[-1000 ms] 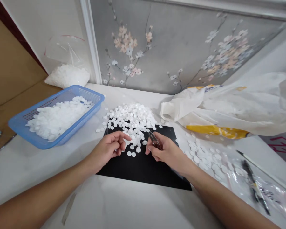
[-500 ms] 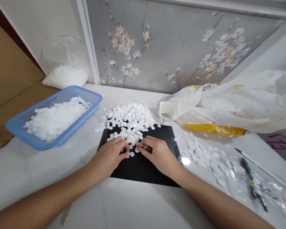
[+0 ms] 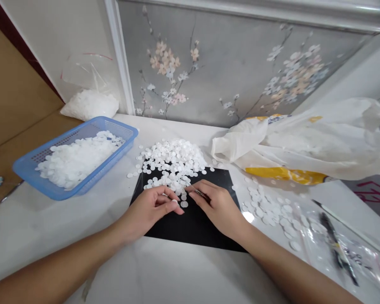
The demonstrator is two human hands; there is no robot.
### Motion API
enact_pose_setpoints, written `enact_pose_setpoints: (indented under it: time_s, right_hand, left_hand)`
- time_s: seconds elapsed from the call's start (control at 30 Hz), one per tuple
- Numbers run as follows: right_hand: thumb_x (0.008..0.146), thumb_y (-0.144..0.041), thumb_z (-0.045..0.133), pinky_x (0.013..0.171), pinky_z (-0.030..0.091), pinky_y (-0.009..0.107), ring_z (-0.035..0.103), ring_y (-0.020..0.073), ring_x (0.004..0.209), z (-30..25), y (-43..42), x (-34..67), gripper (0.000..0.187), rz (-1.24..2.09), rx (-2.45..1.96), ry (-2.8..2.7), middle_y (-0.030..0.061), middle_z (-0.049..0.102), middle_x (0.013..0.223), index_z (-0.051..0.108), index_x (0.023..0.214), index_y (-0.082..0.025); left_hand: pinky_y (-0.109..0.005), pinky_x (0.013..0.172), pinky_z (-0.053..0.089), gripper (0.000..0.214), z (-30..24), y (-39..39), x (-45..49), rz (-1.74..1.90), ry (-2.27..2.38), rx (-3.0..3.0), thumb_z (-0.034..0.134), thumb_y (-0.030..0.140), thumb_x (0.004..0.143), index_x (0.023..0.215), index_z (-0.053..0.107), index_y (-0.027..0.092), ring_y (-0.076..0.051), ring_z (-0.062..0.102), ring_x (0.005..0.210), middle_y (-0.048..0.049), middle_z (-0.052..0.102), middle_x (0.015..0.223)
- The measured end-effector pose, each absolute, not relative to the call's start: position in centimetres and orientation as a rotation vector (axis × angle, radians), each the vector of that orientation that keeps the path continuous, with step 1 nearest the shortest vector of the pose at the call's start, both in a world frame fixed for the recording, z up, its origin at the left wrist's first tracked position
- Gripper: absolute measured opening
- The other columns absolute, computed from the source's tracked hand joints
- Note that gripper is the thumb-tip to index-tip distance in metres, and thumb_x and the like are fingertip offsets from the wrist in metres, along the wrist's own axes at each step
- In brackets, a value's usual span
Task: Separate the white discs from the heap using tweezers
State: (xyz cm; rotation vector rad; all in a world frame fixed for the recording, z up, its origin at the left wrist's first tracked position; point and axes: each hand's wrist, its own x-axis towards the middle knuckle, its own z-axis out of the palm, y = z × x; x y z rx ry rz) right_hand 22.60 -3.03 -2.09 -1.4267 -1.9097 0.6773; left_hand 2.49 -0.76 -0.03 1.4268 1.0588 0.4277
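Observation:
My left hand [image 3: 153, 207] is closed over the black sheet [image 3: 190, 228], with a small white disc [image 3: 175, 203] pinched at the thumb and fingertips. In my right hand [image 3: 215, 202] is a thin metal tool that looks like tweezers [image 3: 202, 194], its tip pointing left, close to the discs. Loose round discs [image 3: 184, 204] lie on the sheet between the two hands. Behind them a heap of white discs [image 3: 177, 152] spreads over the sheet's far edge onto the white table.
A blue basket [image 3: 110, 162] of white discs stands left, before a clear bag [image 3: 90, 105] of white pieces. On the right lie a white-yellow plastic bag [image 3: 291, 147], scattered discs [image 3: 262, 202], a clear packet [image 3: 364, 261], a dark pen-like tool [image 3: 337, 245] and a thin stick [image 3: 351, 226].
My left hand has turned and lifted slightly, and a disc now shows at its fingertips. The right hand has shifted a little to the right, with more of the metal tool showing.

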Motion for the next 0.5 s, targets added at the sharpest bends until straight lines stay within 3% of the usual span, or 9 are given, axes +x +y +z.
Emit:
enact_pose_setpoints:
  time_s: [0.13, 0.3, 0.5]
  right_hand:
    - [0.093, -0.027, 0.049, 0.078, 0.053, 0.031, 0.064, 0.0185, 0.089, -1.9, -3.7, 22.4, 0.019, 0.606, -1.386, -1.965, 0.0065, 0.063, 0.103, 0.066, 0.1, -0.021]
    - [0.099, -0.029, 0.034, 0.068, 0.055, 0.03, 0.064, 0.017, 0.078, -1.5, -4.5, 22.0, 0.037, 0.54, -1.384, -2.181, 0.0081, 0.061, 0.095, 0.051, 0.13, -0.017]
    - [0.097, -0.025, 0.035, 0.067, 0.054, 0.034, 0.06, 0.0218, 0.08, -1.7, -4.7, 21.9, 0.037, 0.246, -1.307, -2.323, 0.0092, 0.063, 0.085, 0.055, 0.126, -0.012]
  left_hand:
    - [-0.023, 0.048, 0.024, 0.026, -0.4, -1.1, 2.5, 0.396, 1.073, 1.26, 0.062, 0.042, 0.08, 0.091, 0.058, 0.018, -0.006, 0.039, 0.048, -0.0056, 0.074, 0.088]
    - [-0.023, 0.047, 0.021, 0.028, -0.4, -1.0, 2.5, 0.452, 1.027, 1.128, 0.065, 0.04, 0.077, 0.09, 0.058, 0.015, -0.005, 0.031, 0.046, -0.009, 0.074, 0.086]
    - [-0.024, 0.046, 0.019, 0.026, 0.0, -0.8, 2.5, 0.429, 1.037, 1.158, 0.065, 0.039, 0.078, 0.084, 0.062, 0.014, -0.004, 0.026, 0.045, -0.0098, 0.074, 0.085]
